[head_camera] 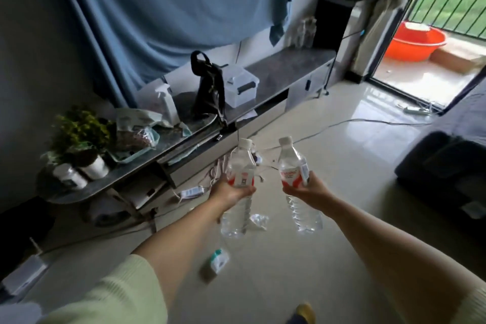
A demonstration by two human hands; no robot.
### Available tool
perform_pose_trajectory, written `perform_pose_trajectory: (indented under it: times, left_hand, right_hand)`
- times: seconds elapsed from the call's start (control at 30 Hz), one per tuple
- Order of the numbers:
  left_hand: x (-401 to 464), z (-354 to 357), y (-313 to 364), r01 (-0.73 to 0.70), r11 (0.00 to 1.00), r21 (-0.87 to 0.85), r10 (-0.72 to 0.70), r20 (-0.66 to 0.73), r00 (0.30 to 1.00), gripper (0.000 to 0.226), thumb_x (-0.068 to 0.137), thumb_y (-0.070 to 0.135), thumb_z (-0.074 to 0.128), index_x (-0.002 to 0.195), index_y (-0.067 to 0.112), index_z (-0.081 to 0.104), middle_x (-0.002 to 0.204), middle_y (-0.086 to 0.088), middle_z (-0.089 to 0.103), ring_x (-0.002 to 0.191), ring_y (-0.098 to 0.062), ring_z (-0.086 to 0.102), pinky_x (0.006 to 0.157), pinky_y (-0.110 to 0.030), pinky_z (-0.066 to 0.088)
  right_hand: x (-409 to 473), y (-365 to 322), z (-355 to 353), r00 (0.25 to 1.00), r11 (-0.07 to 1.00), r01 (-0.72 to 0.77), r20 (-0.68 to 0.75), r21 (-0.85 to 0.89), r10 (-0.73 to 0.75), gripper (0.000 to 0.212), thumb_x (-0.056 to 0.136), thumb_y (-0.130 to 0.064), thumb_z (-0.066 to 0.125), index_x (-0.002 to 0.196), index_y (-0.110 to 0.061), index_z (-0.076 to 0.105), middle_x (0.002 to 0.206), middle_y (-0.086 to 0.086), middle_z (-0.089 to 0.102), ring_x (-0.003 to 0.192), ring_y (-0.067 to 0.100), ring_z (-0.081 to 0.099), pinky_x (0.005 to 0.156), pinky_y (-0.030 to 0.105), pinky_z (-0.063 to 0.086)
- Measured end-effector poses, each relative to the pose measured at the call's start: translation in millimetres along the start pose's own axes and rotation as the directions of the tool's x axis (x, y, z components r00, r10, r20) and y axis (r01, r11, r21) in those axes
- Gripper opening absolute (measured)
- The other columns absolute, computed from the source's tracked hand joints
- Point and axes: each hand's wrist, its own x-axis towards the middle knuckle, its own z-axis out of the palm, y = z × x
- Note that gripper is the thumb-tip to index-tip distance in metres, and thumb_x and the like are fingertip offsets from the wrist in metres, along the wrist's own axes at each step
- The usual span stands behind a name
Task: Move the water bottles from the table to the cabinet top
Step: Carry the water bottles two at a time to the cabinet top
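Observation:
I hold two clear water bottles with white caps and red-and-white labels out in front of me, above the floor. My left hand grips the left bottle around its label. My right hand grips the right bottle the same way. Both bottles are roughly upright, caps tilted slightly away. The long low cabinet with a dark grey top runs from the left foreground toward the back right, beyond the bottles. More clear bottles stand at its far end, blurred.
On the cabinet top sit potted plants, snack bags, a spray bottle, a black bag and a clear lidded box. Cables and a power strip lie on the glossy floor. A dark case stands right; an orange basin beyond the doorway.

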Motion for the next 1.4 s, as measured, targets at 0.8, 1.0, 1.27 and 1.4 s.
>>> perform_pose_trajectory:
  times: [0.8, 1.0, 1.27, 1.4]
  left_hand:
    - [217, 220, 201, -0.050, 0.990, 0.132, 0.028, 0.168, 0.985, 0.072, 0.062, 0.040, 0.086, 0.123, 0.017, 0.054, 0.115, -0.001, 0.066, 0.107, -0.023, 0.062, 0.096, -0.041, 0.050]
    - [324, 243, 277, -0.125, 0.979, 0.164, 0.090, 0.204, 0.975, 0.075, 0.055, 0.046, 0.086, 0.119, 0.019, 0.058, 0.112, 0.000, 0.068, 0.104, -0.019, 0.064, 0.094, -0.036, 0.052]
    - [440, 288, 348, -0.130, 0.970, 0.205, 0.088, 0.200, 0.976, 0.072, 0.056, 0.045, 0.088, 0.116, 0.016, 0.060, 0.109, 0.000, 0.070, 0.102, -0.019, 0.065, 0.088, -0.029, 0.051]
    - [495, 330, 393, -0.161, 0.970, 0.184, 0.115, 0.238, 0.965, 0.061, 0.060, 0.039, 0.088, 0.113, 0.017, 0.064, 0.107, 0.001, 0.071, 0.100, -0.017, 0.066, 0.086, -0.027, 0.050]
  right_hand:
    - [222, 66, -243, 0.997, 0.992, 0.068, 0.015, 0.105, -0.070, 0.041, 0.069, -0.032, 0.083, 0.102, -0.016, 0.064, 0.092, 0.009, 0.071, 0.089, 0.028, 0.068, 0.087, 0.050, 0.055]
    - [319, 48, -302, 0.996, 0.987, 0.051, -0.075, 0.154, -0.040, 0.037, 0.074, -0.019, 0.081, 0.105, -0.011, 0.062, 0.095, 0.013, 0.069, 0.091, 0.031, 0.066, 0.088, 0.048, 0.055]
    - [417, 53, -389, 0.989, 0.981, 0.021, -0.148, 0.192, 0.008, 0.020, 0.076, -0.014, 0.079, 0.090, -0.016, 0.064, 0.077, 0.001, 0.068, 0.071, 0.014, 0.065, 0.059, 0.016, 0.049]
    - [476, 65, -438, 0.990, 0.983, 0.014, -0.138, 0.184, 0.012, 0.019, 0.076, -0.014, 0.079, 0.088, -0.016, 0.064, 0.075, 0.000, 0.068, 0.068, 0.011, 0.064, 0.056, 0.012, 0.048]
